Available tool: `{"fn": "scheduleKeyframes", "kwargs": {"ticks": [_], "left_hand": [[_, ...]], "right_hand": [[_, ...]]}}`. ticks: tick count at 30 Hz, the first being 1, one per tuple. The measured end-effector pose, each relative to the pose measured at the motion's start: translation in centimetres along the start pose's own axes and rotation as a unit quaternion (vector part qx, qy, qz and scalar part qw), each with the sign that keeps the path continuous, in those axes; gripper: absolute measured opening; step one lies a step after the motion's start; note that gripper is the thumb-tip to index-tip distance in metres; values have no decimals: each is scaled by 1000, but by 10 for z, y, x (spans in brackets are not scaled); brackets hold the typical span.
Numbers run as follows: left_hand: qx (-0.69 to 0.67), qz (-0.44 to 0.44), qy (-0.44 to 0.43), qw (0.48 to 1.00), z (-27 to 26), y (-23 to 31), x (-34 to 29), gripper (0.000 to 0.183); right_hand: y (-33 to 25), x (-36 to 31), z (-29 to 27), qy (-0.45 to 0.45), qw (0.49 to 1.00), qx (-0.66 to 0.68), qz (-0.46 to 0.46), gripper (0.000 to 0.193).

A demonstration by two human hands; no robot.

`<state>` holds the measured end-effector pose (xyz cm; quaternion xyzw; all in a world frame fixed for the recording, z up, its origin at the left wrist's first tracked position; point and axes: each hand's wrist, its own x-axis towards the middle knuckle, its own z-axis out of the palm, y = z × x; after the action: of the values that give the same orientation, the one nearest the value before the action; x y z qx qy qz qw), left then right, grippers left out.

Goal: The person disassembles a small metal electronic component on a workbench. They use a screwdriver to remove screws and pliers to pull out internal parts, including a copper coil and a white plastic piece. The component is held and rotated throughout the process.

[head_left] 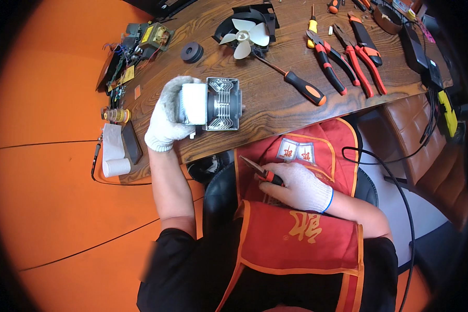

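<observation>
My left hand (pixel 167 117), in a white knit glove with grey on the palm side, is closed round the left end of a magnetron (pixel 223 104). The magnetron is a silvery metal box with rows of thin cooling fins and a pale square side, held above the table's near edge. Over my lap, my right hand (pixel 296 186), gloved too, is closed round red-and-black needle-nose pliers (pixel 255 167). Their slim jaws point up and left, apart from the magnetron; the glove hides most of the handles.
On the wooden table (pixel 265 112) lie stacked dark ring magnets (pixel 192 52), a fan (pixel 243 36), a screwdriver (pixel 305 88), cutters (pixel 328 62) and red-handled pliers (pixel 361 62). A transformer (pixel 155 37) with wiring sits at the left. A brown chair (pixel 418 135) stands at the right.
</observation>
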<state>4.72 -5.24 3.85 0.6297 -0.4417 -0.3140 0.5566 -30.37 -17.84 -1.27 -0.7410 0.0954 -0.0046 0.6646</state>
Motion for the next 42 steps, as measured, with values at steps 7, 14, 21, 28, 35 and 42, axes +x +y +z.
{"fn": "scheduleKeyframes", "kwargs": {"ticks": [7, 14, 21, 28, 35, 42], "left_hand": [[-14, 11, 14, 1000, -15, -11, -20, 109], [-43, 36, -3, 998, -18, -12, -29, 112], [-17, 102, -45, 994, -19, -17, -32, 113], [-35, 92, -18, 995, -22, -28, -41, 112], [-78, 84, 13, 993, -19, -40, -53, 104], [-138, 88, 48, 985, 5, -45, -64, 113]], "right_hand": [[5, 3, 1, 6, 1000, 13, -5, 33], [7, 5, -2, -1, 999, 38, 25, 32], [11, 8, -2, 10, 999, 34, 14, 32], [1, 12, -4, 36, 998, 37, 24, 31], [-37, 34, -29, 73, 995, 36, 53, 16], [-58, 88, -38, 205, 972, 113, -15, 12]]}}
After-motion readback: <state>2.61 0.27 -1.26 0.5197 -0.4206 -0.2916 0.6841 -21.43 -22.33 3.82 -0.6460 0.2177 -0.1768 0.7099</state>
